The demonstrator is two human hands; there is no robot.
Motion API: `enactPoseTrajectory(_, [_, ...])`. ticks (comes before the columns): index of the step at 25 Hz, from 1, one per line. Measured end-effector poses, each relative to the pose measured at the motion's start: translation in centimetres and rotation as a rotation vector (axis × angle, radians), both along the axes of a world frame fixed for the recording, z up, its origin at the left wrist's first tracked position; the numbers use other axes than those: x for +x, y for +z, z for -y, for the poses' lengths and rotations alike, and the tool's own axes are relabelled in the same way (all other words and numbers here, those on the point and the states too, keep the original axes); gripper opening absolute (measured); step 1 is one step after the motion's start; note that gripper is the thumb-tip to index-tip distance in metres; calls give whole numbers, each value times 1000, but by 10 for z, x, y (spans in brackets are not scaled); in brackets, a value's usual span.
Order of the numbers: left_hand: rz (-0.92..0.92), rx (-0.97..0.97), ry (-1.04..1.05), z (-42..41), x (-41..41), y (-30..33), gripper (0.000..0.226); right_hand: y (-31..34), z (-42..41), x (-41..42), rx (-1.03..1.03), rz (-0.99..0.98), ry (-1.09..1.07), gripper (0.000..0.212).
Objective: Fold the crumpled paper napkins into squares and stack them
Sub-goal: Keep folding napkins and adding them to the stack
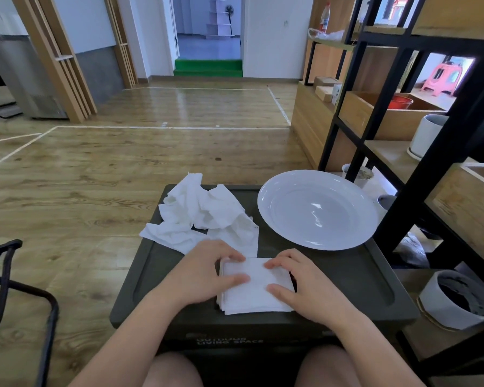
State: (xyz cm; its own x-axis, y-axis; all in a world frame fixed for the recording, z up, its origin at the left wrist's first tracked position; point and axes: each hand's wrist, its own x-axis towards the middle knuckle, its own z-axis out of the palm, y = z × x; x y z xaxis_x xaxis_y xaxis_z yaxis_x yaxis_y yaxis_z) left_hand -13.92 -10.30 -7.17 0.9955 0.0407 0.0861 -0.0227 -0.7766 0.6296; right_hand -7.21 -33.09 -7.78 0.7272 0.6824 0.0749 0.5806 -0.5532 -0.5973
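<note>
i see my left hand point(207, 270) and right hand point(305, 286) resting flat, fingers relaxed, on the folded napkin stack point(256, 286) at the near middle of the dark box lid point(347, 269). the crumpled napkins point(204, 216) lie heaped at the lid's far left corner. the white bowl point(317, 209) at far right holds nothing. a grey pot point(458, 298) on the floor holds dark soil.
</note>
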Motion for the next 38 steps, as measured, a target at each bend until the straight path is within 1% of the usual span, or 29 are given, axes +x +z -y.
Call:
enactPoseTrajectory(2, [209, 24, 209, -3, 22, 7, 31, 1, -1, 0, -7, -2, -3, 38])
enactPoseTrajectory(3, [291, 82, 293, -5, 33, 10, 35, 1, -1, 0, -9, -2, -7, 39])
enactPoseTrajectory(4, [315, 159, 350, -7, 44, 11, 41, 0, -1, 0, -8, -3, -10, 40])
enactPoseTrajectory(5, [291, 241, 379, -9, 52, 9, 46, 0, 0, 0, -2, -8, -14, 41])
enactPoseTrajectory(6, [260, 315, 386, -10, 58, 7, 45, -1, 0, 0, 8, -13, -18, 42])
enactPoseTrajectory(8, [278, 385, 381, -11, 62, 6, 30, 1, 0, 1, 34, -29, -30, 42])
enactPoseTrajectory(9, [323, 374, 390, -11, 61, 7, 20, 3, 0, 1, 72, -40, -54, 40])
enactPoseTrajectory(11, [445, 303, 434, -9, 56, 13, 9, 8, -1, 1, 240, -30, -175, 34])
enactPoseTrajectory(13, [585, 230, 459, -7, 51, 24, 7, 16, -7, 4, 407, 19, -326, 37])
enactPoseTrajectory(14, [649, 200, 450, -4, 48, 31, 5, 21, -13, 6, 430, 50, -359, 40])
enactPoseTrajectory(15, [700, 172, 433, 0, 46, 40, 3, 28, -19, 8, 434, 63, -353, 44])
enactPoseTrajectory(17, [752, 91, 404, 8, 42, 57, 1, 41, -35, 10, 419, 49, -267, 51])
enactPoseTrajectory(18, [750, 32, 397, 11, 40, 65, 3, 47, -42, 12, 423, 40, -231, 48])
enactPoseTrajectory(19, [733, -39, 389, 14, 37, 72, 6, 54, -50, 11, 449, 22, -218, 39])
enactPoseTrajectory(21, [663, -213, 365, 16, 33, 85, 14, 65, -63, 14, 538, -63, -278, 14])
enactPoseTrajectory(22, [619, -304, 351, 15, 31, 91, 18, 68, -68, 18, 563, -111, -312, 24])
enactPoseTrajectory(23, [588, -382, 338, 14, 30, 95, 22, 70, -71, 21, 585, -162, -336, 38])
enactPoseTrajectory(24, [572, -440, 335, 13, 30, 98, 23, 71, -72, 25, 613, -219, -338, 46])
enactPoseTrajectory(26, [573, -486, 350, 10, 30, 102, 20, 75, -71, 27, 668, -320, -302, 45])
enactPoseTrajectory(27, [578, -484, 364, 9, 31, 101, 18, 75, -70, 28, 690, -361, -281, 43])
enactPoseTrajectory(29, [570, -460, 403, 5, 35, 97, 18, 75, -71, 30, 693, -398, -270, 46])
enactPoseTrajectory(33, [516, -403, 493, -3, 53, 87, 21, 81, -80, 40, 705, -494, -323, 41])
enactPoseTrajectory(36, [474, -220, 538, -14, 65, 84, 14, 87, -77, 58, 716, -466, -469, 44])
enactPoseTrajectory(38, [443, -106, 608, -27, 73, 79, 16, 90, -66, 67, 746, -443, -533, 42])
